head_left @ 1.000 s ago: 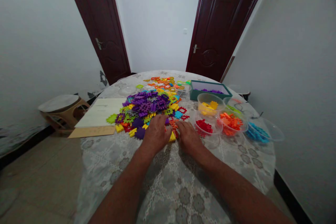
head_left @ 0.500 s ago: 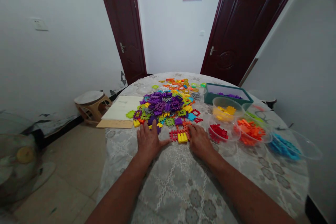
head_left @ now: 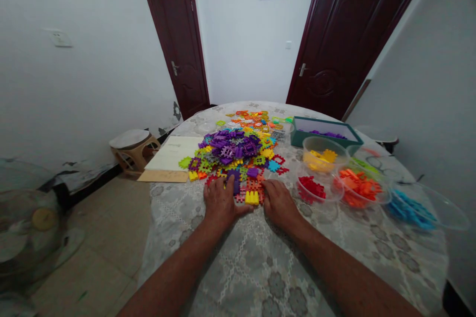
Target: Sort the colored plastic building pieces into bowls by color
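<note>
My left hand (head_left: 222, 201) lies on the near edge of the block pile, fingers spread and thumb stretched right toward a yellow ribbed block (head_left: 252, 198). A flat purple block (head_left: 235, 178) stands against its fingertips. My right hand (head_left: 279, 203) has its fingers curled at the right edge of an orange-red lattice block (head_left: 257, 184); its fingertips are partly hidden. The yellow block sits at the front of the red pieces, between both hands. Just beyond lies a heap of interlocking plastic blocks (head_left: 230, 147), mostly purple on top, with green, yellow and blue ones around.
On the right stand clear tubs of yellow blocks (head_left: 323, 159), red blocks (head_left: 312, 188), orange blocks (head_left: 359, 187) and blue blocks (head_left: 411, 210). A green box (head_left: 323, 124) stands behind them. A pale board (head_left: 163, 175) lies left on the patterned tablecloth (head_left: 241, 267).
My left hand has moved right, closer to the yellow block, and the purple block now shows beside its fingers. The yellow block and red pieces have shifted slightly left with my right hand.
</note>
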Action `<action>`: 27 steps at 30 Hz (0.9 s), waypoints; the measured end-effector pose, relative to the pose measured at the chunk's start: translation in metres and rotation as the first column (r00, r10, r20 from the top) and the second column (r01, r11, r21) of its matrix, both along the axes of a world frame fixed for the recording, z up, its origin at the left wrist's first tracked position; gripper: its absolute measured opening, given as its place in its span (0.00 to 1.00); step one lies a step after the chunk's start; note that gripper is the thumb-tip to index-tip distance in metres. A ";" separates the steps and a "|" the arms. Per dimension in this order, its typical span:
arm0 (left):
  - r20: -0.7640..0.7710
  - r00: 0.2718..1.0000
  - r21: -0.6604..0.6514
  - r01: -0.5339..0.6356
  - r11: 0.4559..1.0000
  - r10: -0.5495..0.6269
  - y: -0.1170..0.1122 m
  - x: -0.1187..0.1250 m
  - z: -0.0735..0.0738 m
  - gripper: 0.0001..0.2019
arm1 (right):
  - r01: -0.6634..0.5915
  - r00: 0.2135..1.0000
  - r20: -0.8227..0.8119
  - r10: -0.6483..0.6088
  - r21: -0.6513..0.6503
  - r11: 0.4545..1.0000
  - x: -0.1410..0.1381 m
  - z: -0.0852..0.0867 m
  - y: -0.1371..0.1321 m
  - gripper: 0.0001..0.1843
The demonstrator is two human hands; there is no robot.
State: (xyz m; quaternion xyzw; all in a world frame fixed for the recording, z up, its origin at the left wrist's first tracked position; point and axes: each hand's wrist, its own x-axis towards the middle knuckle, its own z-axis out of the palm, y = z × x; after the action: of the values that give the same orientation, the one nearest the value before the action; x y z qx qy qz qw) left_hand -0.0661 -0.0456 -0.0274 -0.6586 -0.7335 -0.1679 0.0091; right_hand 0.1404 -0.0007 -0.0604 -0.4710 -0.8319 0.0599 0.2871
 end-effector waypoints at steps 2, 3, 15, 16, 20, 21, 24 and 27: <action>-0.010 1.000 0.024 0.010 1.000 -0.010 0.000 0.004 0.000 0.54 | -0.032 0.999 -0.035 0.032 0.006 0.999 0.000 0.000 -0.001 0.23; -0.012 1.000 0.037 0.025 0.999 -0.025 0.000 0.006 -0.001 0.53 | -0.044 0.998 -0.053 0.044 0.012 0.999 -0.001 0.000 -0.002 0.23; 0.015 0.985 0.161 0.165 0.973 -0.170 0.011 0.026 -0.014 0.49 | -0.113 0.908 -0.417 0.045 -0.141 0.983 0.003 0.009 -0.002 0.26; 0.012 0.985 0.162 0.169 0.972 -0.174 0.012 0.027 -0.013 0.48 | -0.112 0.894 -0.446 0.029 -0.160 0.981 0.003 0.011 -0.002 0.26; -0.016 0.976 0.121 0.219 0.968 -0.219 0.013 0.033 -0.007 0.33 | -0.131 0.858 -0.513 0.003 -0.214 0.968 -0.001 0.020 -0.007 0.27; -0.021 0.975 0.117 0.224 0.968 -0.223 0.013 0.034 -0.006 0.30 | -0.137 0.854 -0.521 0.003 -0.220 0.966 -0.003 0.021 -0.009 0.27; -0.018 0.977 0.125 0.214 0.969 -0.213 0.012 0.035 -0.006 0.27 | -0.143 0.838 -0.546 -0.009 -0.236 0.961 -0.008 0.022 -0.013 0.30; -0.008 0.975 0.149 0.222 0.964 -0.223 0.013 0.032 -0.010 0.29 | -0.175 0.788 -0.613 -0.056 -0.310 0.935 -0.009 0.022 -0.013 0.28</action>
State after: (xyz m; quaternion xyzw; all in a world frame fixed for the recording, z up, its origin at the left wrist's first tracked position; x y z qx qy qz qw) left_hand -0.0336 -0.0330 -0.0375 -0.7334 -0.6405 -0.2249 0.0362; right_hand 0.1312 -0.0133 -0.0385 -0.4424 -0.6840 0.3656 0.4503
